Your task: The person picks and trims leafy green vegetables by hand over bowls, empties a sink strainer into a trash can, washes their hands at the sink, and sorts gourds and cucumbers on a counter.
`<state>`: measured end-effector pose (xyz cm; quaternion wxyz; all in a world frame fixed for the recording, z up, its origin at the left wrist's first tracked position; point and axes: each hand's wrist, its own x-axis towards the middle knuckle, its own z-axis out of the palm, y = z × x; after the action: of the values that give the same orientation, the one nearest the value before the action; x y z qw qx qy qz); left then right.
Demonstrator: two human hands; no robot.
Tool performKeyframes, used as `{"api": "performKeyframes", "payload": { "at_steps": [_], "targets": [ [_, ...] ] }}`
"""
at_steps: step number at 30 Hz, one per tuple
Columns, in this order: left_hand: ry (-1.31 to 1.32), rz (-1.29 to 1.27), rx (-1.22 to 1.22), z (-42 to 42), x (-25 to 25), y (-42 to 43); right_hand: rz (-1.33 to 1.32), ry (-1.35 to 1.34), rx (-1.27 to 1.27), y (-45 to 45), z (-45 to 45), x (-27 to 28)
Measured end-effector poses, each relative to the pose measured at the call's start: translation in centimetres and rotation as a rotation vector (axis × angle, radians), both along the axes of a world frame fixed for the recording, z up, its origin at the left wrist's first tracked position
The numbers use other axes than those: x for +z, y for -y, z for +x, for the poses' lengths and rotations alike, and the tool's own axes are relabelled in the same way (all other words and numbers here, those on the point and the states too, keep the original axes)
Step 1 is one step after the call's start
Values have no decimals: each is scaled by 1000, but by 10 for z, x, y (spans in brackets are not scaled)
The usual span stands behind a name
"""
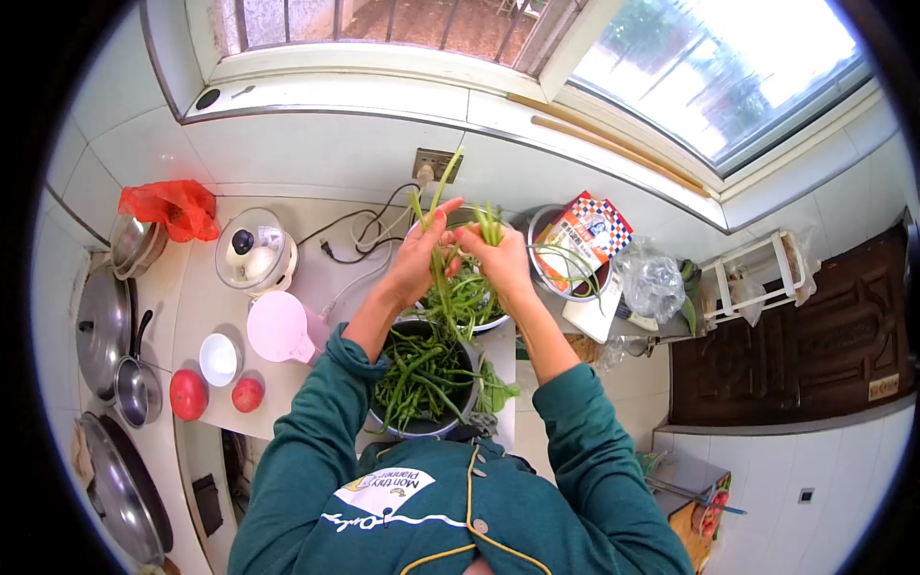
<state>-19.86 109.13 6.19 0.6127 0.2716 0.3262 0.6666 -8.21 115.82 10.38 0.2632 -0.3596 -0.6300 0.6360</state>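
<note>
My left hand (419, 259) is closed on long, thin green stems, some sticking up past the fingers and some hanging down. Beside it, my right hand (501, 257) grips a bunch of green stems (489, 226) whose ends stand out above the fist. Both hands are close together over a metal bowl (494, 326) filled with cut green pieces (471, 299). Nearer my body is a dark pot (467, 391) of long green pods (414, 376); beans or peppers, I cannot tell. A green leaf (494, 388) lies at its right side.
Left on the counter are a pink container (281, 328), a white bowl (219, 359), two red round items (189, 394) and a small appliance with a clear lid (255, 251). Right of my hands, a printed packet (586, 233) rests on another bowl (547, 222). Loose black cables (353, 251) lie behind.
</note>
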Motion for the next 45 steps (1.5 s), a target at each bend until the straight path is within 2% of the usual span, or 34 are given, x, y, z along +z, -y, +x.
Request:
{"api": "performKeyframes", "payload": {
  "at_steps": [1, 2, 5, 10, 12, 16, 18, 19, 21, 25, 27, 28, 30, 32, 34, 35, 36, 37, 38, 41, 42, 44, 45],
  "targets": [
    [-134, -24, 49, 0, 0, 1, 133, 13, -107, -7, -1, -8],
    [-135, -22, 49, 0, -3, 2, 135, 12, -107, -11, -2, -9],
    [-364, -51, 12, 6, -13, 5, 23, -177, -238, -21, -3, 1],
    [-349, -4, 154, 12, -19, 1, -65, -266, -203, -16, -10, 9],
    [-445, -1, 116, 12, -20, 1, -209, -312, -101, -14, -9, 9],
    [-358, -1, -41, 14, -26, 2, -191, -172, -38, -21, -5, 1],
    [-337, 49, 227, 16, -36, -7, -159, -173, -73, -20, -7, -6],
    [-336, 47, 229, 13, -38, -9, -125, -174, -108, -20, -7, -8],
    [-698, 33, 256, 3, -38, -10, -127, -200, -148, -20, -8, -10],
    [-786, -14, 253, -4, -33, -5, -61, -191, -218, -31, -1, -12],
    [-187, -69, 134, -4, -29, -3, -83, -239, -225, -31, -5, -16],
    [-186, -69, 136, -4, -29, -4, -104, -288, -231, -30, -7, -16],
    [32, -46, 203, -3, -30, -7, -175, -330, -174, -23, -2, -8],
    [53, -13, 205, -13, -44, -11, -246, -370, -120, -23, 6, -3],
    [74, 22, 209, -16, -40, -9, -337, -453, 40, -28, 14, -2],
    [136, 35, 235, -18, -38, -8, -337, -453, 43, -28, 14, -3],
    [198, 49, 261, -19, -32, -6, -194, -232, 29, -25, 12, -2],
    [244, 94, 177, -25, -30, -6, -51, -13, 13, -22, 11, -2],
    [243, 95, 174, -24, -25, -7, -50, -14, 11, -18, 9, -3],
    [328, 230, 71, -14, -10, -11, 262, 142, 91, -11, -4, -19],
    [327, 230, 72, -13, -5, -11, 262, 141, 92, -13, -6, -30],
    [346, 231, -12, -10, 0, -12, 532, 114, 115, -18, -9, -43],
    [349, 227, 6, -9, 4, -11, 283, 126, 70, -10, -8, -25]
  ]
}}
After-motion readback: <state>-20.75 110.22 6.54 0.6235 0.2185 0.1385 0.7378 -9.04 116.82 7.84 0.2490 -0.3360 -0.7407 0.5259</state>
